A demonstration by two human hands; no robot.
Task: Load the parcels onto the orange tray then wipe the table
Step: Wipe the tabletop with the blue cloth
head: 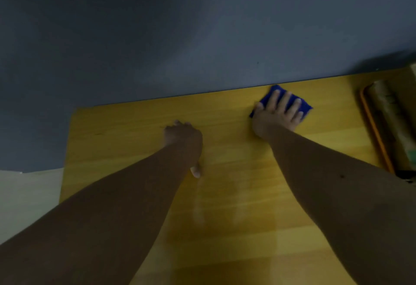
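Right hand [277,113] lay flat, fingers spread, on limp blue cloth [304,106] near the orange tray [376,136]; soft, likely bunches, best pressed mid-cloth.

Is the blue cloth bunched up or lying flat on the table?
Flat: the blue cloth lies on the table beneath the right hand, fingers straight on it.

Blue cloth [304,104] mostly hidden under right hand [276,114]. Orange tray [375,131] cut off at right edge, parcels [392,113] on it blurred (count unclear). Left hand [182,137] fingers curled under, out of sight. Surface [236,172] near side cropped.
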